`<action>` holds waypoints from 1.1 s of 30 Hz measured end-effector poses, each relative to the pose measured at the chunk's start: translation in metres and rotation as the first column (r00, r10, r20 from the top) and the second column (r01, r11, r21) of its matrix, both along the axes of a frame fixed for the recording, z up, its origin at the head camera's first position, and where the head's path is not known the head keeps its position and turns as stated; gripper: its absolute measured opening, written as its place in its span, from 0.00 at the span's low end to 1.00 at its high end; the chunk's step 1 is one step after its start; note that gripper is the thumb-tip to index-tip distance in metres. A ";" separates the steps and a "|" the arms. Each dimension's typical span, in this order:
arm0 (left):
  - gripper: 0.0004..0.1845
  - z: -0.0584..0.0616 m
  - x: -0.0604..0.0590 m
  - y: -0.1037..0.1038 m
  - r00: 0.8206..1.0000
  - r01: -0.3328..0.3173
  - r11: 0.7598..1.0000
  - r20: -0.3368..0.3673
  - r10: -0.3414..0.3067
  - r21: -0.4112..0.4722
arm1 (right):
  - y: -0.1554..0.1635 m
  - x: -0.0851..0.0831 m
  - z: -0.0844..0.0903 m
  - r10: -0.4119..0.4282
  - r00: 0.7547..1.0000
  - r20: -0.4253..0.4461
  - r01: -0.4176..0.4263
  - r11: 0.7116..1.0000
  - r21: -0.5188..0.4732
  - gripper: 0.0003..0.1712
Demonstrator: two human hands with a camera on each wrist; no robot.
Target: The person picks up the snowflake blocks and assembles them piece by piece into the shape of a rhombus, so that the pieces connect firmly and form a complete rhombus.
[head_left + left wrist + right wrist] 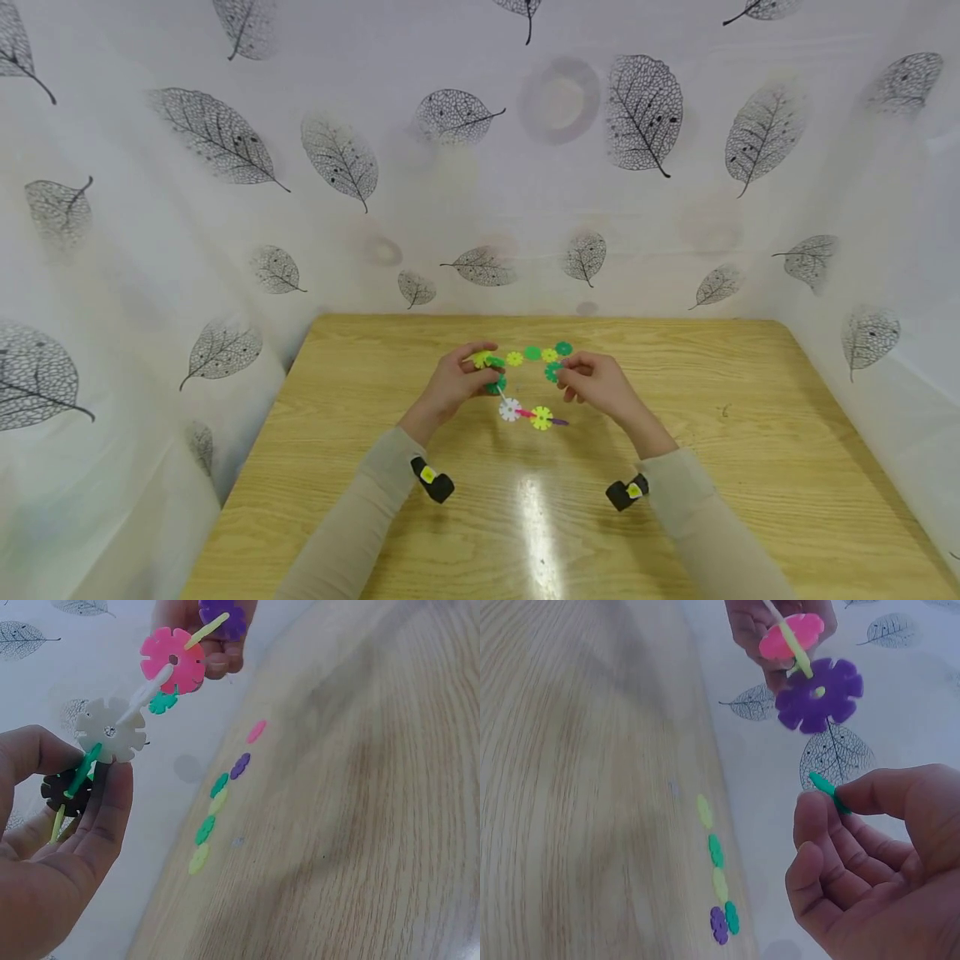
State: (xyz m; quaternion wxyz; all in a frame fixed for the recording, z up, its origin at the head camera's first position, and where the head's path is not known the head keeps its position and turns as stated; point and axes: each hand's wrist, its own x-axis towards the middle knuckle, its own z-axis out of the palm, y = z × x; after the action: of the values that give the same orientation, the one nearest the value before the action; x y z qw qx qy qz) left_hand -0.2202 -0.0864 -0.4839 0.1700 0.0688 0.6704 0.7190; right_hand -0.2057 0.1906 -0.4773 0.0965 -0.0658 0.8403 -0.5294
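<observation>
My left hand point(457, 383) is raised over the wooden table point(750, 467) and pinches one end of a chain of toothed plastic discs joined by thin sticks. In the left wrist view its fingers point(90, 817) grip a dark disc point(61, 791) and a green stick. A white disc point(111, 729), a pink disc point(172, 660) and a purple disc point(223, 616) follow along the chain. The purple disc point(819, 694) at the chain's end hangs free. My right hand point(592, 383) is just beside it and pinches a small green piece point(826, 791) between thumb and fingers.
A row of loose discs point(532, 353), yellow and green with a purple disc point(718, 924) and a pink disc point(256, 731), lies on the table beyond the hands. White sheets printed with leaves point(645, 112) wall in the table at the back and both sides.
</observation>
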 end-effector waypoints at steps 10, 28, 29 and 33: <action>0.28 -0.002 0.000 0.002 1.000 0.023 1.000 -0.010 -0.023 0.005 | -0.015 -0.001 0.007 0.025 0.999 -0.023 -0.025 1.000 -0.015 0.17; 0.29 0.004 0.001 0.010 0.999 0.039 0.999 -0.002 -0.039 -0.015 | -0.028 0.002 0.012 0.067 0.998 -0.019 -0.068 0.995 -0.066 0.17; 0.29 0.004 0.001 0.010 0.999 0.040 0.999 -0.005 -0.040 -0.016 | -0.028 0.001 0.012 0.074 0.997 -0.019 -0.075 0.995 -0.069 0.18; 0.28 0.005 0.001 0.011 0.999 0.039 0.999 -0.014 -0.039 -0.017 | -0.030 0.001 0.012 0.082 0.996 -0.017 -0.083 0.994 -0.074 0.18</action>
State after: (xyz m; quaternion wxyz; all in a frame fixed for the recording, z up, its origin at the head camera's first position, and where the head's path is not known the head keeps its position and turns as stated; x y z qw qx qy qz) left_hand -0.2191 -0.0758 -0.4791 0.1800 0.0855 0.6762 0.7092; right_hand -0.2049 0.1603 -0.4655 0.1098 -0.1077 0.8172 -0.5555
